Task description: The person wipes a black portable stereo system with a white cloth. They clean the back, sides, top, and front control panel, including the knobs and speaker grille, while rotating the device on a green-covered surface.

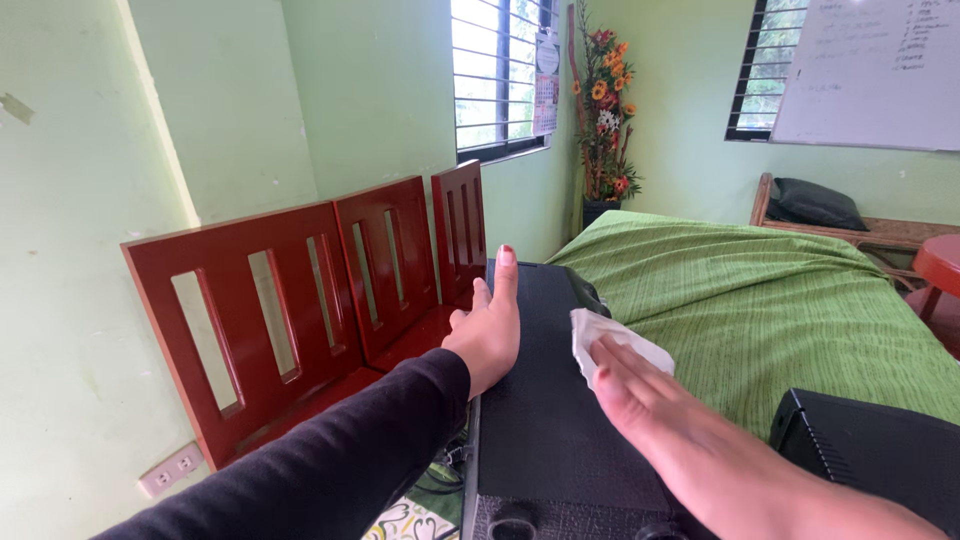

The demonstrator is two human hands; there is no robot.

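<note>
My left hand [488,330] rests flat along the left edge of a large black box [540,420], fingers straight and together, sleeve black. My right hand [632,385] presses a crumpled white cloth [606,340] onto the top of the black box near its right side. The cloth sticks out past my fingers toward the far end of the box.
A red wooden bench [330,290] stands against the green wall at left. A table under a green cloth [770,300] lies to the right, with another black device [870,450] at its near corner. Flowers [605,110], a whiteboard [870,70] and a wall socket [172,470] are around.
</note>
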